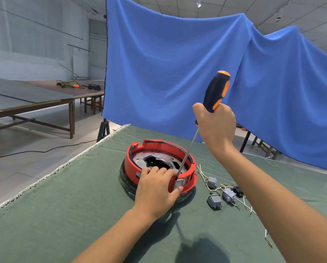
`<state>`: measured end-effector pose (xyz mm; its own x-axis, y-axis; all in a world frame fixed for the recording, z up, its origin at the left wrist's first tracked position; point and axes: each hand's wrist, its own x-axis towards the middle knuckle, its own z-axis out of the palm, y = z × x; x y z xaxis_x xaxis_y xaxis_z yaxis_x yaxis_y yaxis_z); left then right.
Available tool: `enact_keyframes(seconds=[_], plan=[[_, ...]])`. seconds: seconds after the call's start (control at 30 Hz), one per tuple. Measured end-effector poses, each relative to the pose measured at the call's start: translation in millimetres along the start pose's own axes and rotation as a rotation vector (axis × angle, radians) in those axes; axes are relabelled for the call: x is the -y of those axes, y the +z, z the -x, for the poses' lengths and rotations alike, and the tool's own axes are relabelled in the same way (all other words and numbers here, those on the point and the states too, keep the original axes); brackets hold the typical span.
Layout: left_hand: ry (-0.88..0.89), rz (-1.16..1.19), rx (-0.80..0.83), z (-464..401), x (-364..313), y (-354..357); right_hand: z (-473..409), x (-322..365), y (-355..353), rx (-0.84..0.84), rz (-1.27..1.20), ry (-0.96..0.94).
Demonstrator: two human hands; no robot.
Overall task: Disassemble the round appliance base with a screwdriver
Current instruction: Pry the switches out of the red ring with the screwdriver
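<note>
Large bare workshop or recording hall. Green cloth-covered table (64, 196) in front; blue backdrop cloth (177, 73) hung on stands just behind it. Left of the backdrop: long wooden tables (35, 99) with tools and cables, grey tiled floor (26, 149), panelled ceiling above.

Grey switches (221, 194) on green cloth (64, 196); blue backdrop (168, 73) behind.
</note>
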<state>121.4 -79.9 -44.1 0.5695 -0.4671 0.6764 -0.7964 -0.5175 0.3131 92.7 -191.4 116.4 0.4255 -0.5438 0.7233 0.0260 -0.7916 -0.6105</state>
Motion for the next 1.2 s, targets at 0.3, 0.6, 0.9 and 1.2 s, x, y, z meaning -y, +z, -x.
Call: enact_keyframes(seconds=[0.3,0.6,0.9,1.2], plan=[[-0.107,0.115,-0.105,-3,0,3,-28,10,54,0.245,0.168,-0.053],[-0.085,0.041,-0.046,-4,4,4,-8,39,68,0.472,0.147,-0.338],[-0.023,0.000,-0.070,1,-1,2,-4,-14,-28,-0.042,-0.183,-0.050],[0.136,-0.158,-0.051,9,-13,7,44,-84,-61,-0.448,-0.490,0.344]])
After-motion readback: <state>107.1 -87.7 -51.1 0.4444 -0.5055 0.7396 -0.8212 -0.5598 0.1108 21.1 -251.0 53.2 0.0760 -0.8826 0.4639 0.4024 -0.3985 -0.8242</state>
